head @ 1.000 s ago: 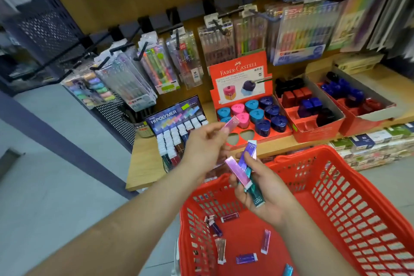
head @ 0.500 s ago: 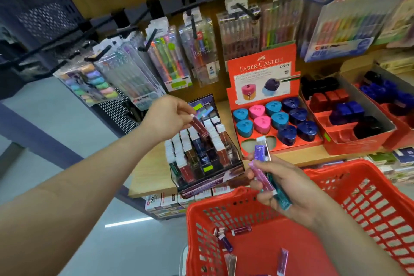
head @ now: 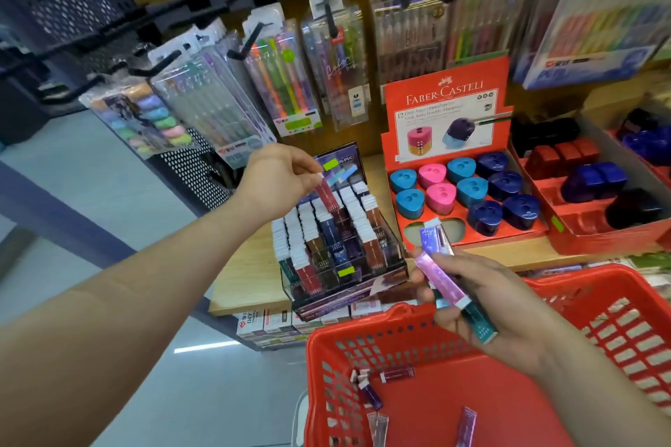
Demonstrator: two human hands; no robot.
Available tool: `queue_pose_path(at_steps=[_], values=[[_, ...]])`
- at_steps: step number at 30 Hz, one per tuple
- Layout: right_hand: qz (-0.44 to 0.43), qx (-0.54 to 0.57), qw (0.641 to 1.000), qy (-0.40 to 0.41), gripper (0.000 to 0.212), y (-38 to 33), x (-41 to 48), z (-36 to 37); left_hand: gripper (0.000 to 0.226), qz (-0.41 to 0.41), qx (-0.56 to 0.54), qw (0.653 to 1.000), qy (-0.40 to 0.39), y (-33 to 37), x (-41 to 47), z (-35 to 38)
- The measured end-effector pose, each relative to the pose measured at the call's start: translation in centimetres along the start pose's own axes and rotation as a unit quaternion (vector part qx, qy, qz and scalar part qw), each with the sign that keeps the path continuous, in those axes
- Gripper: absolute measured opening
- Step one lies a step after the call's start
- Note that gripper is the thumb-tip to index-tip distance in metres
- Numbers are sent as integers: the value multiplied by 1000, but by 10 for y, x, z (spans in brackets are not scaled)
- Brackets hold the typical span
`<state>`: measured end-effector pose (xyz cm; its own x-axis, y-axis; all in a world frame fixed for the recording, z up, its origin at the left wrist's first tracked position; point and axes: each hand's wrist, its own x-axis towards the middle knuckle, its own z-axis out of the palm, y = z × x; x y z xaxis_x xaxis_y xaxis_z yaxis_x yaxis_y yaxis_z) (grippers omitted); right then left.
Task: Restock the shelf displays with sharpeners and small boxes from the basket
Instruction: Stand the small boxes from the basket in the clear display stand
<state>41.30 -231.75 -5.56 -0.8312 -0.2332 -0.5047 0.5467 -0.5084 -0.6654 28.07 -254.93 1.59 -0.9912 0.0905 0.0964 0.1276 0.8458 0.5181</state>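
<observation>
Clear tiered display case (head: pixel 363 288): stands on the wooden shelf, packed with upright small boxes in rows. Left hand (head: pixel 279 178): above the case's rear rows, thumb and forefinger pinching one red small box (head: pixel 326 194) by its upper end, the box tilted with its lower end at the box tops. Right hand (head: pixel 490 301): in front of the case and to its right, fingers curled round a bundle of boxes (head: pixel 441 278) in pink, purple and teal. Red basket (head: pixel 363 327): in front of the case, lower down, with loose boxes (head: pixel 370 394) on its floor. Faber-Castell sharpener tray (head: pixel 446 109): just right of the case, holding blue, pink and navy sharpeners (head: pixel 435 174).
</observation>
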Motion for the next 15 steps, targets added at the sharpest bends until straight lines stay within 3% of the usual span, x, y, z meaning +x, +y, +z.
queue_pose_path(at_steps=[4, 10, 15], values=[[2, 29, 999, -12, 36, 3, -3, 2, 5, -7, -19, 1000, -8, -1, 0, 2], [-1, 18, 1000, 17, 30, 3, -7, 9, 11, 65, 91, 993, -25, 3, -6, 17], [-20, -4, 999, 28, 31, 4, -6, 13, 14, 85, 110, 989, -45, 6, -6, 25]])
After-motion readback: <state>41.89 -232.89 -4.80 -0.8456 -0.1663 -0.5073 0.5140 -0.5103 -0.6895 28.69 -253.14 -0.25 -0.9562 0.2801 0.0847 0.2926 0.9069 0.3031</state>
